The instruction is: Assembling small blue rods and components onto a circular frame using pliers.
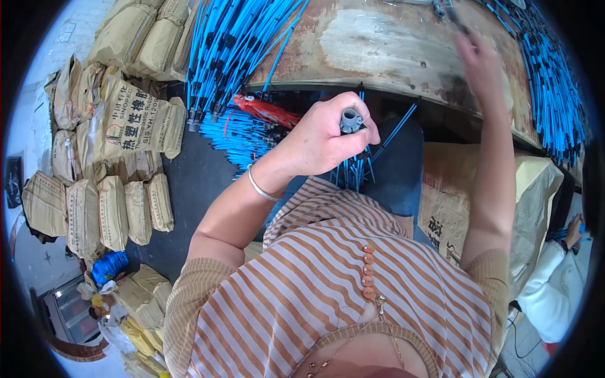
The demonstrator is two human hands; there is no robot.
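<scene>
My left hand (324,135) is closed around a small grey tube-shaped fitting (350,120), held upright below the table's near edge. A silver bangle sits on that wrist. Under this hand a bunch of thin blue rods (353,169) stands in my lap. My right hand (482,63) reaches out over the worn wooden table (384,44), blurred by motion, its fingers at a small dark object at the far edge. Whether it grips anything cannot be told.
Long blue rods lie in a heap (236,38) on the table's left and another (551,82) on its right. More rods with a red tie (261,110) hang below. Tan sacks (120,120) are stacked on the left. Another person's white sleeve (558,283) shows at lower right.
</scene>
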